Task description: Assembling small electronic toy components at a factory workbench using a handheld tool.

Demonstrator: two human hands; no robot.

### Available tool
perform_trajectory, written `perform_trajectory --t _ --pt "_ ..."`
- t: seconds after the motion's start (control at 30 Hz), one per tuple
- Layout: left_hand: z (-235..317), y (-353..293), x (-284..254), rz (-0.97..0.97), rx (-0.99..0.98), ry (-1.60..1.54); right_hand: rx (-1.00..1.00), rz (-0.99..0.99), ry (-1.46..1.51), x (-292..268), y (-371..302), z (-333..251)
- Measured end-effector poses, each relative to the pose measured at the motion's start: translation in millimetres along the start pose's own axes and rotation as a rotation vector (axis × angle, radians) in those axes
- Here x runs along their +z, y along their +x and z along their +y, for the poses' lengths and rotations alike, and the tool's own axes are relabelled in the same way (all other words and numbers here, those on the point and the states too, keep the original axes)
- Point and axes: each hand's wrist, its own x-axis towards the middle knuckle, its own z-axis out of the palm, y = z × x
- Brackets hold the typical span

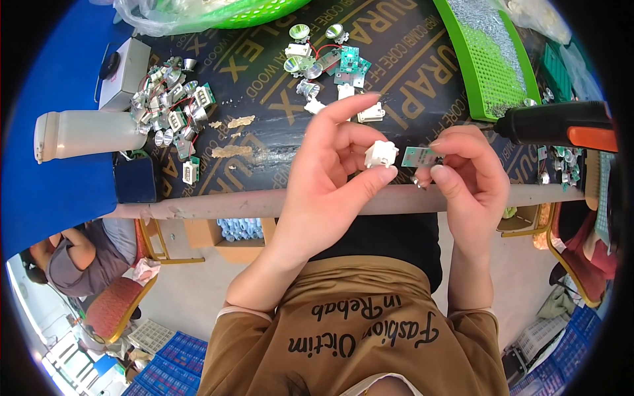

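Note:
Above the table's near edge, my left hand (333,175) pinches a small white plastic housing (381,154) between thumb and fingers. Close to its right, my right hand (472,175) grips a small green circuit board (419,157) by one end. A little silvery part (416,181) shows under the board by the right fingertips; how it is attached is hidden. The housing and the board are apart. Beyond my hands lies a group of white housings (371,112), green boards (350,58) and round reflectors (299,32) joined by red wires.
A heap of finished-looking assemblies (173,105) lies left, beside a white bottle (86,136) and a white box (125,72). A green basket (485,66) of small metal pieces stands right, near a black and orange tool (555,125). Another person (86,257) sits at lower left.

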Motion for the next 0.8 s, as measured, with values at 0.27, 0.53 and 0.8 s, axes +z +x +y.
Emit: perform_trajectory --t 0.27,0.53,0.8 --pt "-3.5 -0.3 -6.4 -0.047 -0.081 -0.144 -0.034 -0.014 -0.051 -5.6 -2.0 -0.7" --pt "-3.7 3.2 -1.8 -0.112 -0.037 0.024 -0.057 0.010 -0.157 -4.5 -4.0 -1.9" --pt "-4.7 4.8 -4.3 -0.100 -0.082 -0.191 -0.079 0.029 -0.180 -1.7 -2.1 -3.6"
